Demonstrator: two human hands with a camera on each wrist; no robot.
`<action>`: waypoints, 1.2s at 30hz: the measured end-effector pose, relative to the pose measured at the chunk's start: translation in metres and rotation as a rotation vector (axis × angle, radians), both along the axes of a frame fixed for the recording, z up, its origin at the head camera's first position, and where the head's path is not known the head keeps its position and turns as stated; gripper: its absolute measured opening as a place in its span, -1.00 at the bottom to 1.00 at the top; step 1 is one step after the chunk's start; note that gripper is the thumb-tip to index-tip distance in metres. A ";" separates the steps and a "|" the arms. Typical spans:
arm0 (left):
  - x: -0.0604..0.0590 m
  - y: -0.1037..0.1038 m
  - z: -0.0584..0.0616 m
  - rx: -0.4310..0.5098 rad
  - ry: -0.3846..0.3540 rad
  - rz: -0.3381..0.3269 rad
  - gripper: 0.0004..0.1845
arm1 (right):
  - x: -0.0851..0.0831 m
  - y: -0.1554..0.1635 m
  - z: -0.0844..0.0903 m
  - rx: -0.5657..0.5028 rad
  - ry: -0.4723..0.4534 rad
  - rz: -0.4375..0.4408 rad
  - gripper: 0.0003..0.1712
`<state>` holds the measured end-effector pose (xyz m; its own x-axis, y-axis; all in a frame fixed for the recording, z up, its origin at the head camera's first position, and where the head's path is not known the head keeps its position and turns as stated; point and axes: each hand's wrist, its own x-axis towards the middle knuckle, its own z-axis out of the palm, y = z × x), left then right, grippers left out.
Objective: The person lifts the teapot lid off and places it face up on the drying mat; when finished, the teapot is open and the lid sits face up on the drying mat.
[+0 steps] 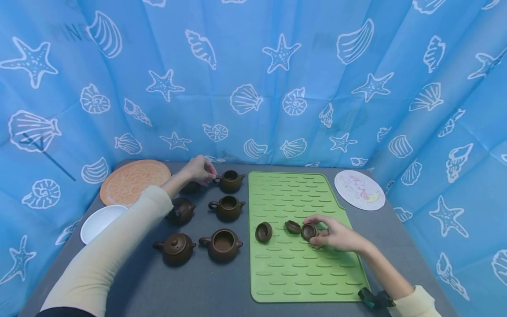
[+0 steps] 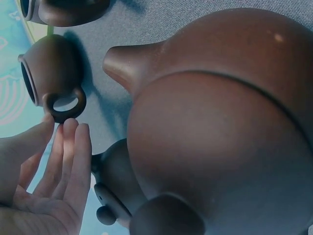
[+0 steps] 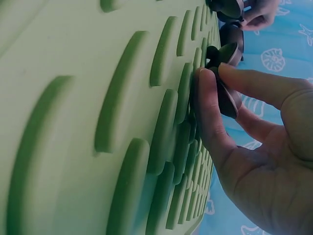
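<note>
My left hand (image 1: 200, 169) reaches to the back row and pinches the loop handle of a small brown lidless teapot (image 1: 230, 181). In the left wrist view the thumb and fingertips meet at that handle (image 2: 66, 116), and the teapot's mouth faces left. On the green mat, my right hand (image 1: 334, 234) holds a small brown teapot lid (image 1: 309, 232) between thumb and fingers, its hollow underside up. Close beside it lies a second upturned lid (image 1: 292, 226), and farther left a third lid (image 1: 263, 232). The right wrist view shows the fingertips round the held lid's edge (image 3: 227, 100).
Two more lidless teapots (image 1: 227, 208) (image 1: 222, 245) stand in the same column. Left of them are lidded teapots (image 1: 177, 249) (image 1: 181, 211), one partly behind my left arm. A white bowl (image 1: 99, 222), orange round mat (image 1: 132, 179) and drawn-on white disc (image 1: 359, 190) flank the green mat (image 1: 277, 281).
</note>
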<state>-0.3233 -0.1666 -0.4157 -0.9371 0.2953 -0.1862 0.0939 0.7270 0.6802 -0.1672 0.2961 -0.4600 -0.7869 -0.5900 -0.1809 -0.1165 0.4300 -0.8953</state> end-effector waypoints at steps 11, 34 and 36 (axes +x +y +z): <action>-0.001 0.000 -0.001 -0.001 -0.007 0.010 -0.85 | -0.004 0.003 0.007 0.091 0.041 -0.011 -0.25; -0.004 -0.005 -0.003 0.016 -0.021 -0.018 -0.83 | -0.048 -0.030 0.008 0.166 0.174 0.100 -0.32; -0.005 -0.005 -0.003 0.018 -0.022 -0.023 -0.83 | -0.050 -0.033 0.005 0.178 0.166 0.133 -0.32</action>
<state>-0.3279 -0.1717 -0.4182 -0.9257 0.3203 -0.2013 0.0952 0.7122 0.6955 -0.2176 0.2630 -0.4548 -0.7318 -0.6609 -0.1662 -0.3214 0.5498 -0.7710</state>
